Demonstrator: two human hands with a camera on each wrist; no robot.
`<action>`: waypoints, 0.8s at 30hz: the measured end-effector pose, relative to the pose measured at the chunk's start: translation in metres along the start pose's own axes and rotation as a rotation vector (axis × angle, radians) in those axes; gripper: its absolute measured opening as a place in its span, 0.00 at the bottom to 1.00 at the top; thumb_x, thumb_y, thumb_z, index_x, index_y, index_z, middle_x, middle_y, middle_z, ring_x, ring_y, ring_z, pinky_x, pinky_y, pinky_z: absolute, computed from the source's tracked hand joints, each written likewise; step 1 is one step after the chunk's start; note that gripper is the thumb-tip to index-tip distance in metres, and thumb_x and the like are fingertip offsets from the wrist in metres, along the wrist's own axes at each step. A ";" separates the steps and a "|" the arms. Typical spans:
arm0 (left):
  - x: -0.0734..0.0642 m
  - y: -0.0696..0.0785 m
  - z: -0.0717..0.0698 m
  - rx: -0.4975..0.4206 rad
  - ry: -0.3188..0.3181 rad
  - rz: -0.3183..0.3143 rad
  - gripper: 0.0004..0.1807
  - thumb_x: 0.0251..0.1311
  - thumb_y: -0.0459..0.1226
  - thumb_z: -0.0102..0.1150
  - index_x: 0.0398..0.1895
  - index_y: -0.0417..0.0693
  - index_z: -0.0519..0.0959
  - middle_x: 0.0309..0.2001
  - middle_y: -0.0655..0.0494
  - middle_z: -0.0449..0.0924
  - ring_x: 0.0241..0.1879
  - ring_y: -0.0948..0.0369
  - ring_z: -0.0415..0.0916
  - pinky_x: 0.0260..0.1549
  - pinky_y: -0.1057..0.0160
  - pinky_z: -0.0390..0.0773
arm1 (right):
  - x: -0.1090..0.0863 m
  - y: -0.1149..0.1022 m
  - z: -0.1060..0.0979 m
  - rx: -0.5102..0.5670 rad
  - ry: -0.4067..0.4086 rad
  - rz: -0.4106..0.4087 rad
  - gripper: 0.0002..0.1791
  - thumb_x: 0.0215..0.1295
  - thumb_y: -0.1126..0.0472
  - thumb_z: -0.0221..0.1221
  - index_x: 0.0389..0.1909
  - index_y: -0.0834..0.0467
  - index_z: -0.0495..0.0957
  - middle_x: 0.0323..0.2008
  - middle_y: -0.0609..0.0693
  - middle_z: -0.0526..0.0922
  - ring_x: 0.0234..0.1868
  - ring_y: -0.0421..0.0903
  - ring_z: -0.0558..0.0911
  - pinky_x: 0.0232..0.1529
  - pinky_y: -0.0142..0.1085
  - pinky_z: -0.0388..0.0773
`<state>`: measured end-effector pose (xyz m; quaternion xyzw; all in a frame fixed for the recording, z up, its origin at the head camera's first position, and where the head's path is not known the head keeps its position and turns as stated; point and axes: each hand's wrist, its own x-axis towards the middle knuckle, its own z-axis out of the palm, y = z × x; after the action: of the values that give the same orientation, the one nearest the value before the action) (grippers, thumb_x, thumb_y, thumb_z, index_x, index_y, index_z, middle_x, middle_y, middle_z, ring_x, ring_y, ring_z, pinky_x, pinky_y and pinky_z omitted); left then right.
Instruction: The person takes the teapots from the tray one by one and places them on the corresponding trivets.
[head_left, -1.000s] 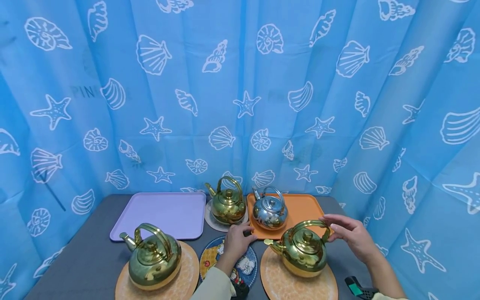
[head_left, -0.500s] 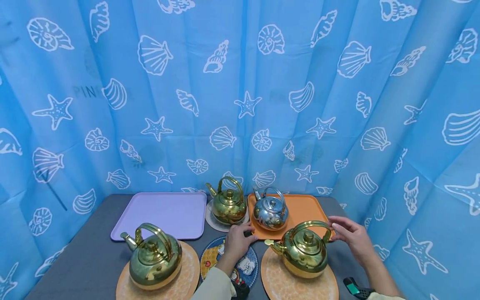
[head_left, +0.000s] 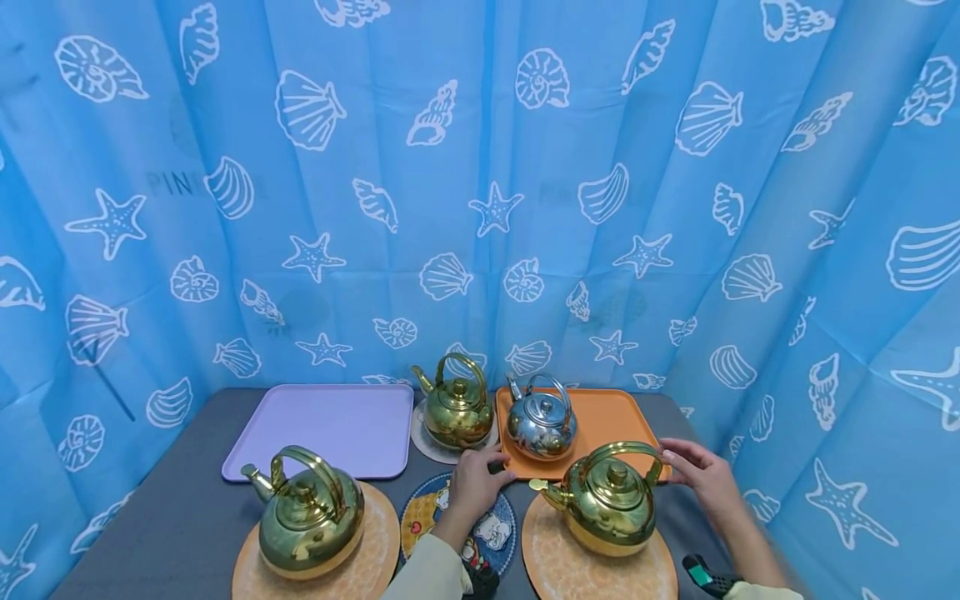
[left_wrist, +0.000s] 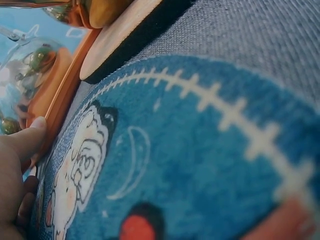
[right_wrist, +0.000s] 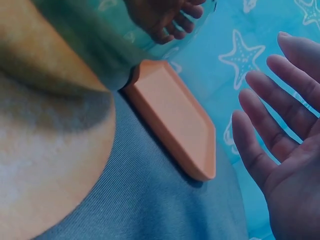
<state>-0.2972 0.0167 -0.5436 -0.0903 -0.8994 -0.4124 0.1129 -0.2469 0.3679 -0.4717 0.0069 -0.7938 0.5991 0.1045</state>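
At the front left corner of the orange tray [head_left: 611, 417], my left hand [head_left: 476, 486] pinches the rim. The left wrist view has its thumb [left_wrist: 31, 134] against the tray's side, with the other fingers partly hidden. A silver kettle [head_left: 542, 423] stands on the tray's left part. My right hand [right_wrist: 287, 125] is beyond the tray's right end, fingers spread and holding nothing. In the head view it is beside the handle of a gold kettle [head_left: 611, 504], which stands on a round tan mat [head_left: 558, 575] and overlaps the tray's front edge.
Left of the tray, another gold kettle [head_left: 456, 410] sits on a grey round mat [head_left: 420, 442]. A third gold kettle [head_left: 309, 521] stands on a tan mat [head_left: 382, 525], in front of a purple tray [head_left: 330, 425]. Under my left forearm lies a blue cartoon mat [head_left: 491, 529].
My right hand has drawn slightly to the right and down, away from the gold kettle's handle. The left hand, kettles and trays stay put.
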 end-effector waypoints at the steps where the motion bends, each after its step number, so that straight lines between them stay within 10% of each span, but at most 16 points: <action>1: 0.000 0.000 0.000 0.000 -0.002 -0.002 0.12 0.53 0.46 0.71 0.43 0.61 0.87 0.58 0.62 0.78 0.51 0.56 0.74 0.47 0.50 0.76 | 0.000 0.001 0.000 0.001 0.004 0.006 0.16 0.71 0.57 0.57 0.53 0.61 0.79 0.38 0.32 0.83 0.40 0.32 0.81 0.37 0.41 0.82; 24: 0.001 0.002 0.000 0.001 -0.011 -0.036 0.12 0.52 0.47 0.72 0.42 0.61 0.87 0.58 0.64 0.78 0.50 0.58 0.73 0.47 0.52 0.75 | 0.007 0.033 0.001 -0.075 0.158 0.125 0.31 0.67 0.51 0.62 0.58 0.72 0.72 0.35 0.30 0.79 0.40 0.37 0.81 0.36 0.36 0.83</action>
<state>-0.2976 0.0182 -0.5417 -0.0762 -0.9018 -0.4135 0.1004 -0.2579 0.3771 -0.5020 -0.0940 -0.8038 0.5731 0.1293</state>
